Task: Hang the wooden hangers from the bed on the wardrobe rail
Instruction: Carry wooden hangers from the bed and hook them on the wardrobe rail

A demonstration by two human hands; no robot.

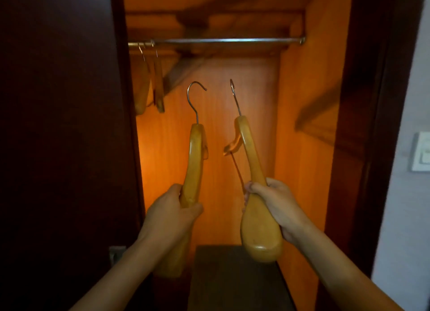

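Observation:
I face an open wardrobe with an orange-lit wooden interior. My left hand (173,212) grips one wooden hanger (195,157) by its arm, metal hook pointing up. My right hand (275,203) grips a second wooden hanger (250,152) the same way, its hook seen almost edge-on. Both hooks sit well below the metal rail (223,40), which runs across the top of the wardrobe. Several wooden hangers (151,85) hang bunched at the rail's left end. The bed is out of view.
A dark wardrobe door (58,124) stands open on the left. The dark door frame (363,124) borders the right side, with a white wall and light switch (421,151) beyond. A dark shelf or box top (232,276) lies low inside the wardrobe.

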